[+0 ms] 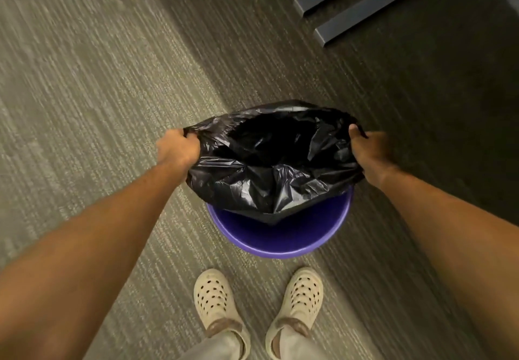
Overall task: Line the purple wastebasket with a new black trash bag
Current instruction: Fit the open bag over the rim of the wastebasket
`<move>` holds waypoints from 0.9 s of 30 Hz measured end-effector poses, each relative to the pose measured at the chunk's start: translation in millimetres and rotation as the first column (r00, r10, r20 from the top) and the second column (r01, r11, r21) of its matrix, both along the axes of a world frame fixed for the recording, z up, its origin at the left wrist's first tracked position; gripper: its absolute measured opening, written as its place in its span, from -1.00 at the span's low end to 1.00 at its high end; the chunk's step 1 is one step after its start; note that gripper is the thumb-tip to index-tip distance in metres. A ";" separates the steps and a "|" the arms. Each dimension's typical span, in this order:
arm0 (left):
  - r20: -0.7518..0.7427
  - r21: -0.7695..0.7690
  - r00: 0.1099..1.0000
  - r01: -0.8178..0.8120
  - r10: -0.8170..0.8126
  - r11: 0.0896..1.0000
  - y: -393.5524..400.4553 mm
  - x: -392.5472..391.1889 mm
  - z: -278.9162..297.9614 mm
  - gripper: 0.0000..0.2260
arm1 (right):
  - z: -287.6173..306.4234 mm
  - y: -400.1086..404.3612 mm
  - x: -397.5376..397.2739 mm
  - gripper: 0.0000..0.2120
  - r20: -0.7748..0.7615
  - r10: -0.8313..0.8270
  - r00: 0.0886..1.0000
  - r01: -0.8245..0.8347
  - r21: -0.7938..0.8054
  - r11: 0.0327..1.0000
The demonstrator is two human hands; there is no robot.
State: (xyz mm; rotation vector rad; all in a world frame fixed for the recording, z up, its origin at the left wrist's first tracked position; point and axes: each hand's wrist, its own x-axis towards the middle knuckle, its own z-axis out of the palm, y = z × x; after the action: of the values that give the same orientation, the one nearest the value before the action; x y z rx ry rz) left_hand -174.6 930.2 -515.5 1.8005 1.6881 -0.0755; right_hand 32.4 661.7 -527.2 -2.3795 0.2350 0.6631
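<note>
The carpet floor [98,107] carries your purple wastebasket [280,236], just beyond your shoes [214,300]. The black trash bag [269,168] hangs open over its far rim. Your left hand [177,149] and right hand [370,154] each keep a grip clenched on the bag's edge.

black trash bag [269,168]: mouth open (crinkled), above the bin | purple wastebasket [280,239]: upright on carpet
</note>
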 end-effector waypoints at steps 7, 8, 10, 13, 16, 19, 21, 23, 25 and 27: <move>0.017 -0.077 0.999 -0.049 0.050 0.996 10.3 1.9 -21.2 -0.82 | -15.9 0.7 10.6 -0.72 -0.222 -0.191 0.956 0.225 0.143 0.964; 0.020 -0.068 0.998 -0.054 0.056 0.996 10.9 4.2 -23.9 -0.81 | -17.4 1.5 12.0 -0.79 -0.250 -0.193 0.949 0.238 0.162 0.958; 0.047 -0.050 0.996 -0.067 0.069 0.996 13.4 10.3 -27.2 -0.83 | -17.1 5.1 15.7 -0.89 -0.278 -0.207 0.938 0.268 0.201 0.942; 0.149 -0.024 0.983 -0.102 0.105 0.994 22.6 20.1 -24.5 -0.81 | -11.8 13.3 25.5 -0.81 -0.250 -0.249 0.936 0.318 0.289 0.903; 0.216 -0.030 0.966 -0.136 0.139 0.990 30.0 26.2 -20.1 -0.72 | -12.5 17.0 30.9 -0.65 -0.263 -0.257 0.930 0.334 0.315 0.888; 0.172 -0.074 0.975 -0.127 0.138 0.989 30.7 23.4 -25.0 -0.77 | -20.8 14.9 25.8 -0.68 -0.270 -0.248 0.931 0.311 0.228 0.923; 0.104 -0.183 0.987 -0.105 0.126 0.977 27.1 17.5 -29.6 -0.87 | -27.4 9.3 20.6 -0.67 -0.279 -0.219 0.935 0.267 0.149 0.952; 0.049 -0.305 0.994 -0.083 0.103 0.949 22.5 8.1 -34.2 -0.89 | -30.3 3.4 13.0 -0.66 -0.319 -0.173 0.932 0.218 0.112 0.969; 0.034 -0.342 0.996 -0.068 0.085 0.937 16.8 -1.5 -36.7 -0.78 | -32.0 -2.5 3.9 -0.69 -0.358 -0.146 0.922 0.201 0.123 0.972; 0.051 -0.323 0.997 -0.046 0.066 0.945 8.4 -8.7 -33.2 -0.73 | -31.0 -7.5 -4.0 -0.79 -0.349 -0.173 0.921 0.234 0.141 0.962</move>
State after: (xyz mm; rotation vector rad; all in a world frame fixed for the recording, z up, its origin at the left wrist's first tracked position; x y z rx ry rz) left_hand -183.3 938.6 -548.7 1.4967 1.5793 -0.2544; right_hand 28.3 654.2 -558.2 -2.0242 0.5394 0.9433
